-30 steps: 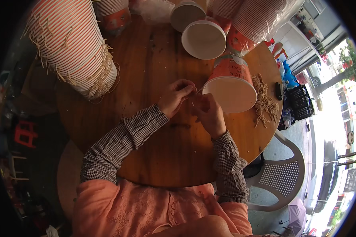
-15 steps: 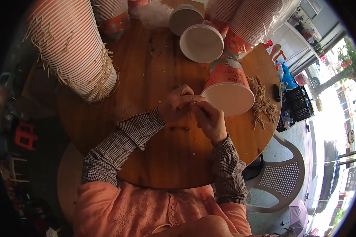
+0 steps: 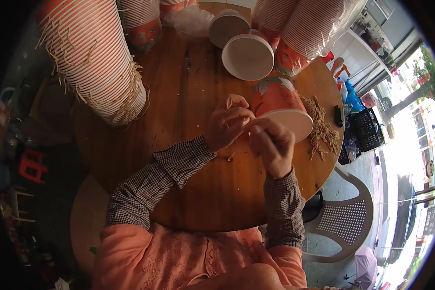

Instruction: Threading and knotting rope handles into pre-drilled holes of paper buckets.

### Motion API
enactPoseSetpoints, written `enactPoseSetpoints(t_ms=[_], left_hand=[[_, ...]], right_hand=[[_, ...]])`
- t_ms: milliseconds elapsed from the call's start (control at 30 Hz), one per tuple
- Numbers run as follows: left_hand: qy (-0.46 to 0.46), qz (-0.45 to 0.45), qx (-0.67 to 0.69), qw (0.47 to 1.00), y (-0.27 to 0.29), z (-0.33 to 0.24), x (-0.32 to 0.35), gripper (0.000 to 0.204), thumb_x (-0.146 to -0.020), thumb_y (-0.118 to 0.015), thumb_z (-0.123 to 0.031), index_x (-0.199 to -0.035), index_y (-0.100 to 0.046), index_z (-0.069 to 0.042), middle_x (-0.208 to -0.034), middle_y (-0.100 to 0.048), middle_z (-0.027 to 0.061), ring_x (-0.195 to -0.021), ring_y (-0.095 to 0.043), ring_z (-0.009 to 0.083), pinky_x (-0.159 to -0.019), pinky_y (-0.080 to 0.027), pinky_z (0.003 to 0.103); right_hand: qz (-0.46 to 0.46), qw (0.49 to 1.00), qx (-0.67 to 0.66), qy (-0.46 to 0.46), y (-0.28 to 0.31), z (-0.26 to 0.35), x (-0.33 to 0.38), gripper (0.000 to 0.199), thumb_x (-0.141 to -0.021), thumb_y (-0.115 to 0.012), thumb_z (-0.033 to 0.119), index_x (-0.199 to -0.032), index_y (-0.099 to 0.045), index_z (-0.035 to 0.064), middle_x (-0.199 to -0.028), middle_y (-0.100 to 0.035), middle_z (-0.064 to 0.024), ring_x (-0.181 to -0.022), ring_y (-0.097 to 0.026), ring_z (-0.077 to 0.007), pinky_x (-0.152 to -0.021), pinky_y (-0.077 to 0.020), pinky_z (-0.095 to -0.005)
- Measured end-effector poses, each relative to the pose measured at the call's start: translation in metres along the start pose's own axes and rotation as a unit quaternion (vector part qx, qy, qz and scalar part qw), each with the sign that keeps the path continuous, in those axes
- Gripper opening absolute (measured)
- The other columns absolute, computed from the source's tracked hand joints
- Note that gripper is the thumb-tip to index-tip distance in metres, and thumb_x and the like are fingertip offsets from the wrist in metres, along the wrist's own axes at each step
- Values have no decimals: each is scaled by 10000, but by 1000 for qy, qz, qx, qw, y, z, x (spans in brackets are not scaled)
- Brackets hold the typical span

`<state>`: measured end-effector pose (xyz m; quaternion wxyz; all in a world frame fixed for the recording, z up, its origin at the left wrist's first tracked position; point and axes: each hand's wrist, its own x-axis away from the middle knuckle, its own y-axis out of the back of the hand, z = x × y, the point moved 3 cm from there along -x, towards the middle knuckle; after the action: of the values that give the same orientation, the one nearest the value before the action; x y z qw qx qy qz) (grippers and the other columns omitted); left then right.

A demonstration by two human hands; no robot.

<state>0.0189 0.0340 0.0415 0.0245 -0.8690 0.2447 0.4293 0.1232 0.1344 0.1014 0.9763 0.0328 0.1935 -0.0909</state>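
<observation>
Orange bucket (image 3: pixel 279 99), long axis running away, mouth nearward, near right hand (image 3: pixel 273 146)

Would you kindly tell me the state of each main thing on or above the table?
Left hand: fingers bent, fingertips near the other hand's
Right hand: fingers curled; anything pinched is too small to tell
Nearest orange bucket: tipped, mouth facing the camera
Tall left stack: buckets nested, strands dangling
Bagged right stack: nested, in clear plastic
Strand pile: loose, tangled
</observation>
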Motion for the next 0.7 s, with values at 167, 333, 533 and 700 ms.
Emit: enactPoseSetpoints(t_ms=[167,333,533,700], left_hand=[[77,-4,100,992,4,-1,-3,118,-878,-557,-50,-917,-664,-18,-1052,-522,103,-1051,-513,205,-903,-442,312],[124,21,225,966,26,-37,-27,145,-910,-546,-87,-946,-655,2,-1024,-560,69,-1001,-539,128,-849,-471,276],[333,140,231,903,53,-68,-47,187,-911,-566,-118,-957,-647,44,-840,-649,11,-739,-583,46,-665,-496,219],[175,162,-6,971,38,-49,-22,168,-936,-549,-108,-955,-643,30,-842,-667,62,-760,-618,104,-671,-496,259]], right_hand=[[3,987,-108,115,1,72,-33,226,-967,-516,126,-948,-625,-72,-558,-456,18,-433,-362,-40,-399,-264,-204],[-26,979,-170,108,14,99,-64,272,-998,-453,143,-1072,-593,-77,-616,-311,44,-483,-262,-41,-407,-233,-206],[-90,976,-189,62,5,101,-87,252,-976,-522,176,-1047,-614,-48,-634,-467,-6,-466,-437,-103,-432,-360,-234],[-74,987,-140,27,-11,71,-79,265,-988,-500,186,-1079,-610,-37,-622,-460,7,-498,-440,-91,-458,-379,-230]])
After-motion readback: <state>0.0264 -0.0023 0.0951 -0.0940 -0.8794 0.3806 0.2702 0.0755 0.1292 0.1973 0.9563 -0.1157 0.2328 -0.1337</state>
